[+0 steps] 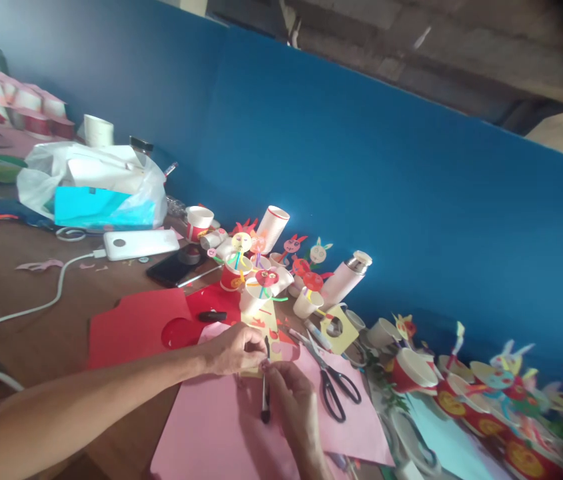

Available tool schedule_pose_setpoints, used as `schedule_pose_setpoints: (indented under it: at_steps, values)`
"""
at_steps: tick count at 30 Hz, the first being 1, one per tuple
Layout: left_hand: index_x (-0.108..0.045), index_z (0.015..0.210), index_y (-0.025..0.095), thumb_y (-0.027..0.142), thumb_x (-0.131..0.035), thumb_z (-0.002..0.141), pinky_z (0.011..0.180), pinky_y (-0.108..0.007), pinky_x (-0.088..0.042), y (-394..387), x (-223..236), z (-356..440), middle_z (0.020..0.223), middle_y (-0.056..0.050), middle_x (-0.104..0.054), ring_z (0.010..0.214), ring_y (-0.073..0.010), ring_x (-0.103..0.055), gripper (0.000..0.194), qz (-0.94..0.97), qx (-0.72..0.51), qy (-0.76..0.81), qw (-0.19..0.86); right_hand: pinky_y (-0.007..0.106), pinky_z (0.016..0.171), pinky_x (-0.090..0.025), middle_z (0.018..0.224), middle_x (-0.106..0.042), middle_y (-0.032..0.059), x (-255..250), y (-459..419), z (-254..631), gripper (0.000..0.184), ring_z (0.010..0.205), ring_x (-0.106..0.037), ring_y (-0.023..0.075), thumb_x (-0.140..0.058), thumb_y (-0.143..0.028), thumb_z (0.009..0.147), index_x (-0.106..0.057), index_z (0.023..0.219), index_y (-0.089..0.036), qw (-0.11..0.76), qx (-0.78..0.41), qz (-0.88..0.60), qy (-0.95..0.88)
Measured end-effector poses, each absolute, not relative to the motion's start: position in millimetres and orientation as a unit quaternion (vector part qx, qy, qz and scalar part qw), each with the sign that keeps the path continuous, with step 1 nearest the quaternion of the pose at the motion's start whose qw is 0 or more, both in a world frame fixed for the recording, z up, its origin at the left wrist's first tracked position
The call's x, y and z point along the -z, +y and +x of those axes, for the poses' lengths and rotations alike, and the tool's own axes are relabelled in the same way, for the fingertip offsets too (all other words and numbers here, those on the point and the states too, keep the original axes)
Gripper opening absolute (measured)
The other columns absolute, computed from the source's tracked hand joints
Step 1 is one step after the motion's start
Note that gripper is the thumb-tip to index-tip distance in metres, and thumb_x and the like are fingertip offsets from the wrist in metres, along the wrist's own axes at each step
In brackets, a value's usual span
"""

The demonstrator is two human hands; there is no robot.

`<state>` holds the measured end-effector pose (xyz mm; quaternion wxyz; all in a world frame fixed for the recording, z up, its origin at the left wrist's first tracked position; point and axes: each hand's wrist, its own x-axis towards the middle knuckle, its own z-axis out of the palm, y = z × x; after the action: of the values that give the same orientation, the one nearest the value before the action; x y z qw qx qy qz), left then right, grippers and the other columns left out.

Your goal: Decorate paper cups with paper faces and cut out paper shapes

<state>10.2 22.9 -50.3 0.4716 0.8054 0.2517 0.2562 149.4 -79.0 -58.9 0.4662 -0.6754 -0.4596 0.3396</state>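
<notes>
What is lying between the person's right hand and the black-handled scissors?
In the head view, a narrow bare strip of pink paper shows between the right hand and the scissors.

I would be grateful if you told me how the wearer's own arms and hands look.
The left hand and right hand are ungloved. The left forearm is bare, with no sleeve, watch or bracelet in view. Little of the right forearm shows.

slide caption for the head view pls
Left hand and right hand meet by a slim pen-like object over pink paper, scissors alongside, paper cups behind.
</notes>
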Motion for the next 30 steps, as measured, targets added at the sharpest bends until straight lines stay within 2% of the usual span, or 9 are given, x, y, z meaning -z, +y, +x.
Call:
schedule_pose_setpoints:
  at_steps: [9, 24, 30]
  values:
    - [-0.068, 0.070, 0.013, 0.022, -0.055, 0.075, 0.053, -0.019, -0.033, 22, 51, 9, 0.066, 0.000, -0.058, 0.060, -0.0102, -0.049, 0.016, 0.807, -0.253, 0.225, 0.484, 0.017, 0.047, -0.036, 0.052, -0.050, -0.0050, 54, -81, 147, 0.023, 0.049, -0.044, 0.0092, -0.058, -0.035, 0.079, -0.062, 0.066, -0.017, 0.474, -0.305, -0.684, -0.464]
    - [-0.065, 0.067, 0.014, 0.022, -0.052, 0.075, 0.055, -0.020, -0.033, 20, 53, 10, 0.065, 0.000, -0.056, 0.062, -0.0115, -0.049, 0.018, 0.801, -0.256, 0.244, 0.483, 0.019, 0.042, -0.032, 0.048, -0.045, -0.0058, 70, -75, 149, 0.029, 0.044, -0.040, 0.0092, -0.056, -0.042, 0.079, -0.056, 0.064, -0.017, 0.490, -0.320, -0.674, -0.451]
    - [-0.062, 0.067, 0.014, 0.027, -0.051, 0.077, 0.055, -0.021, -0.033, 23, 51, 11, 0.064, 0.000, -0.054, 0.062, -0.0127, -0.048, 0.020, 0.787, -0.253, 0.266, 0.495, 0.020, 0.053, -0.037, 0.057, -0.052, -0.0034, 57, -65, 148, 0.020, 0.057, -0.047, 0.0109, -0.057, -0.029, 0.076, -0.058, 0.061, -0.016, 0.502, -0.292, -0.658, -0.480]
